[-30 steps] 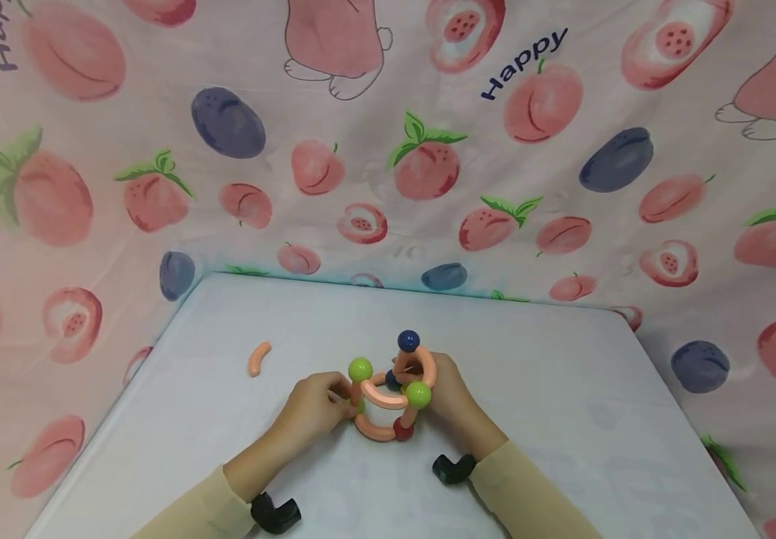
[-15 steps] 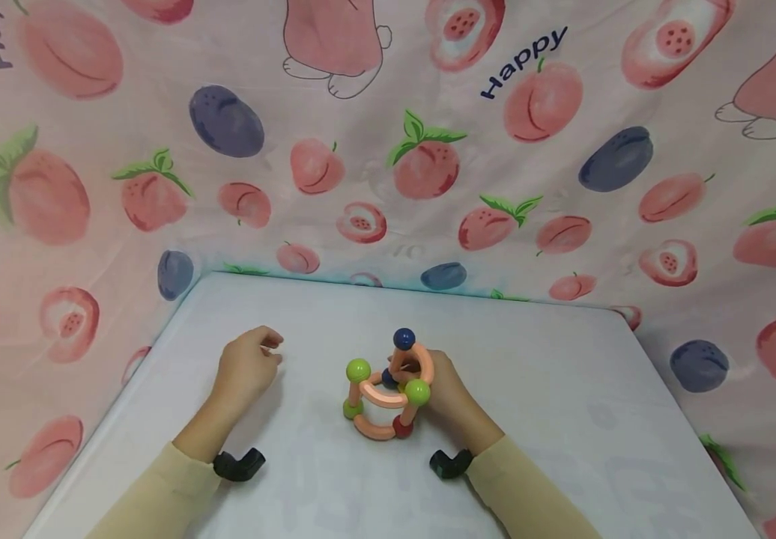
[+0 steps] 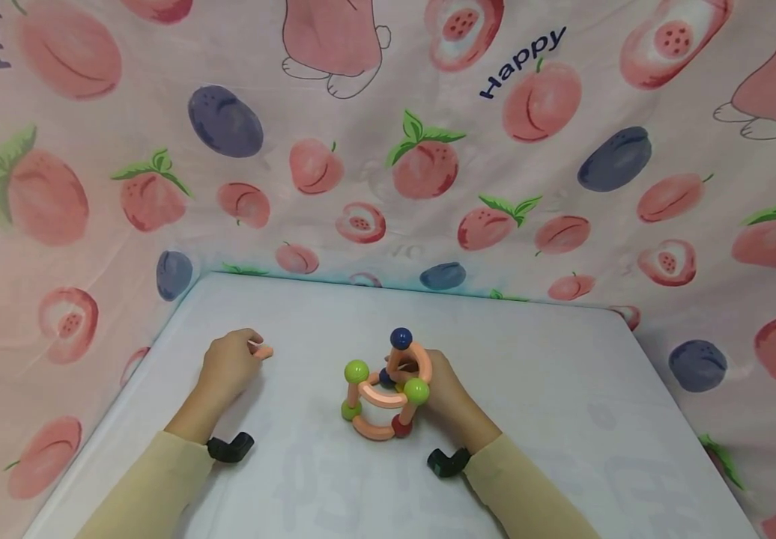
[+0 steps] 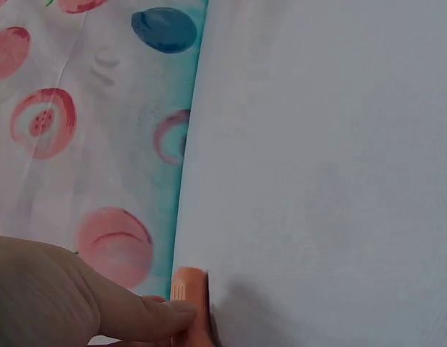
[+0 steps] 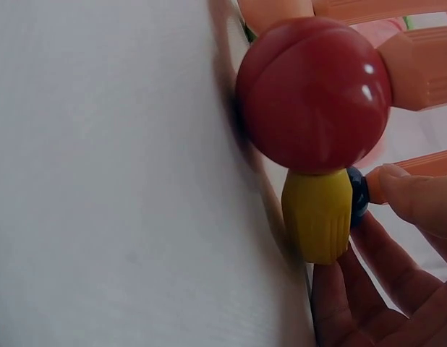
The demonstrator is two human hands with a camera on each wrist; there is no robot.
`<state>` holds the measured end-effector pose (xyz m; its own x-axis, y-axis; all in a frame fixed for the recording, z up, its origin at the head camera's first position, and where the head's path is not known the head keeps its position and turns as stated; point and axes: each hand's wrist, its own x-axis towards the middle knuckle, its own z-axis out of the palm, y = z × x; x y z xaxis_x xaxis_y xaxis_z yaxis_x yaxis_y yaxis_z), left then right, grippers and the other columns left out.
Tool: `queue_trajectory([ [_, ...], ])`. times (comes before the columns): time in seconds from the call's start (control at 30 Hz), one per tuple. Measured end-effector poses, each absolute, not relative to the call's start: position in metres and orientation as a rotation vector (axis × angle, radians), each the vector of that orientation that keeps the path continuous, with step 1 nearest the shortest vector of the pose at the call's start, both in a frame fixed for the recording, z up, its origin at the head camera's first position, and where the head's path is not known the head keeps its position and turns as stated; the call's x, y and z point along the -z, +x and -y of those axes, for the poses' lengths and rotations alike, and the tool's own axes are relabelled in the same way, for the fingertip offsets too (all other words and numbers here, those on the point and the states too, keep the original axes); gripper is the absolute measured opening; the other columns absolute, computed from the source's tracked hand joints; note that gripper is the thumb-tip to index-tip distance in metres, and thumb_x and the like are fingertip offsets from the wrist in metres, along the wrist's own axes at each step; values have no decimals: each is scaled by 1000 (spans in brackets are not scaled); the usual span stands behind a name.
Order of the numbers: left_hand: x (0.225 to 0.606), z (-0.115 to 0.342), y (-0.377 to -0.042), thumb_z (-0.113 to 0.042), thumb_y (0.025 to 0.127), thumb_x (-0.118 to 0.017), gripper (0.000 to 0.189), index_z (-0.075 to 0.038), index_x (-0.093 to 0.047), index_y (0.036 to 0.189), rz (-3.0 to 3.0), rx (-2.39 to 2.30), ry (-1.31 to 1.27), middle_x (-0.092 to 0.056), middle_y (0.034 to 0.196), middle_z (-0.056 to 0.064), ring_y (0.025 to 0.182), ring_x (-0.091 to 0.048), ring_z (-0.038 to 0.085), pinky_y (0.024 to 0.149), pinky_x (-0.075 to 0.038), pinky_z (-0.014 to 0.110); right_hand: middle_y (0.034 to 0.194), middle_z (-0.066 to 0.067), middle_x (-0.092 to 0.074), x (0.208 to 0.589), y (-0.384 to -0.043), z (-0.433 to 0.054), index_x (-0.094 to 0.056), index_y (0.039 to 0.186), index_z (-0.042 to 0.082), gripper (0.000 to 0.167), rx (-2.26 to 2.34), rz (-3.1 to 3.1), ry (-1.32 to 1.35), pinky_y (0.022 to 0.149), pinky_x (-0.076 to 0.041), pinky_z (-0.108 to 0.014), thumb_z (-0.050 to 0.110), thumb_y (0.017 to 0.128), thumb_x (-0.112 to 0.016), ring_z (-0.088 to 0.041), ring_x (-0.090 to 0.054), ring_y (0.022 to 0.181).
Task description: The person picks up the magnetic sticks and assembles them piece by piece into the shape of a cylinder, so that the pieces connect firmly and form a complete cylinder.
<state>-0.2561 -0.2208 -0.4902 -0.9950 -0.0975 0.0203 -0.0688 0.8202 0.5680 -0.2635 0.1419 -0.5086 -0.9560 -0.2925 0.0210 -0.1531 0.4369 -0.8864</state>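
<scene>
On the left of the table, my left hand (image 3: 229, 363) pinches a curved orange stick (image 3: 264, 352) between thumb and fingers. The left wrist view shows the thumb across this ribbed orange stick (image 4: 189, 282). Near the middle stands a ball-and-stick toy frame (image 3: 383, 394), made of orange sticks joined by green, red and navy balls. A navy ball (image 3: 401, 338) tops it. My right hand (image 3: 443, 385) grips the frame's right rear side, partly hidden behind it. Close to the right wrist camera are a red ball (image 5: 310, 94) and a short yellow stick (image 5: 317, 217); the thumb lies on an orange stick.
The white table (image 3: 334, 314) meets a fruit-printed cloth (image 3: 374, 172) at its back and sides. Black curved wrist pieces (image 3: 231, 448) sit at both cuffs.
My left hand has left the frame's left side, moved left and picked up the loose curved orange stick. My right hand stays on the frame, which has hardly shifted.
</scene>
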Motion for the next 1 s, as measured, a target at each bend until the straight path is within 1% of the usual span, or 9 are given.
queue_trajectory([
  [0.1, 490, 216, -258, -25, 98, -79, 35, -1, -73, 122, 2940, 940, 66, -79, 103, 16, 96, -72, 35, 89, -54, 54, 113, -1, -81, 509, -264, -142, -78, 102, 13, 9, 1551, -2543, -395, 109, -57, -49, 18, 96, -82, -23, -73, 118],
  [0.17, 488, 211, -259, -25, 98, -80, 33, -3, -74, 121, 2940, 990, 29, -78, 104, 13, 94, -72, 31, 88, -55, 50, 113, -1, -81, 509, -264, -142, -78, 103, 14, 8, 1554, -2541, -401, 109, -57, -49, 17, 96, -82, -23, -73, 118],
  [0.33, 476, 192, -263, -28, 101, -77, 28, -8, -74, 120, 2948, 1255, 48, -76, 110, 11, 81, -71, 18, 70, -56, 33, 113, -1, -81, 508, -263, -142, -78, 103, 14, 7, 1553, -2538, -429, 107, -58, -49, 14, 97, -80, -24, -73, 118],
  [0.43, 465, 177, -266, -33, 102, -76, 30, -10, -74, 121, 2934, 1417, 65, -76, 112, 12, 73, -71, 17, 63, -55, 29, 114, -2, -81, 506, -263, -142, -77, 103, 11, 9, 1560, -2525, -443, 107, -58, -49, 17, 97, -80, -24, -74, 117],
  [0.53, 454, 164, -270, -40, 101, -76, 33, -12, -75, 119, 2912, 1471, 22, -78, 108, 13, 74, -71, 17, 65, -52, 30, 115, -3, -81, 506, -263, -141, -77, 102, 9, 11, 1562, -2519, -456, 105, -59, -48, 19, 97, -80, -24, -75, 115],
  [0.67, 439, 144, -274, -35, 100, -79, 28, -14, -78, 118, 2884, 1513, -92, -79, 107, 10, 73, -71, 18, 69, -50, 31, 115, -6, -81, 506, -262, -139, -77, 100, 10, 6, 1550, -2527, -464, 103, -61, -48, 15, 98, -78, -25, -76, 112],
  [0.77, 428, 128, -275, -29, 99, -80, 23, -15, -78, 118, 2876, 1565, -165, -79, 113, 8, 73, -71, 17, 70, -52, 31, 115, -6, -82, 506, -262, -139, -78, 100, 11, 4, 1554, -2523, -453, 103, -61, -48, 14, 98, -77, -25, -77, 111],
  [0.87, 420, 114, -276, -30, 99, -81, 23, -16, -79, 118, 2871, 1615, -213, -78, 115, 7, 75, -72, 17, 71, -54, 31, 115, -6, -82, 505, -261, -139, -78, 101, 11, 5, 1563, -2515, -443, 103, -61, -49, 16, 99, -77, -26, -76, 112],
  [1.0, 414, 100, -273, -24, 100, -79, 22, -14, -79, 120, 2850, 1711, -281, -80, 111, 9, 78, -73, 17, 72, -57, 31, 113, -4, -82, 504, -261, -137, -77, 103, 12, 5, 1552, -2532, -433, 102, -61, -47, 15, 99, -77, -24, -76, 111],
])
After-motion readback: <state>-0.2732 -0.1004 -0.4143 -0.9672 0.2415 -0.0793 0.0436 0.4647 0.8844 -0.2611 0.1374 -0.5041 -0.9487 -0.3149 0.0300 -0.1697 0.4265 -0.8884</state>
